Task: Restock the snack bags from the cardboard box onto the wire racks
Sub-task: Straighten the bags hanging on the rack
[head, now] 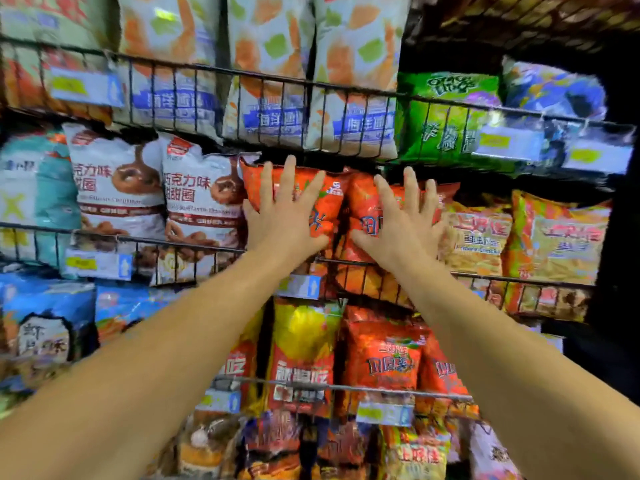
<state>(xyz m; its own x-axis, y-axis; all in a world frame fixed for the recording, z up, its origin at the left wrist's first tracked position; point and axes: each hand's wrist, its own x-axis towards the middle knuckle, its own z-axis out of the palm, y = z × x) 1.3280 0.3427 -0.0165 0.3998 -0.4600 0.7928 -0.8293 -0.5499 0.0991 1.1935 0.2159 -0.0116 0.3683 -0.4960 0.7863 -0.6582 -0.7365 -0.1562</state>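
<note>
While both orange snack bags [332,202] stand upright behind the wire rack's front rail [346,262], each is pressed flat by the open-fingered left hand [285,213] and right hand [403,221].

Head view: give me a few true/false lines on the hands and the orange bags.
1. Both hands press flat on orange bags. True: left hand, right hand, fingers spread.
2. The left hand holds a white bag. False: it rests on the left orange bag.
3. The orange bags stand behind the middle rack. True.
4. A green bag sits on the rack below the hands. False: it is above, to the right.
</note>
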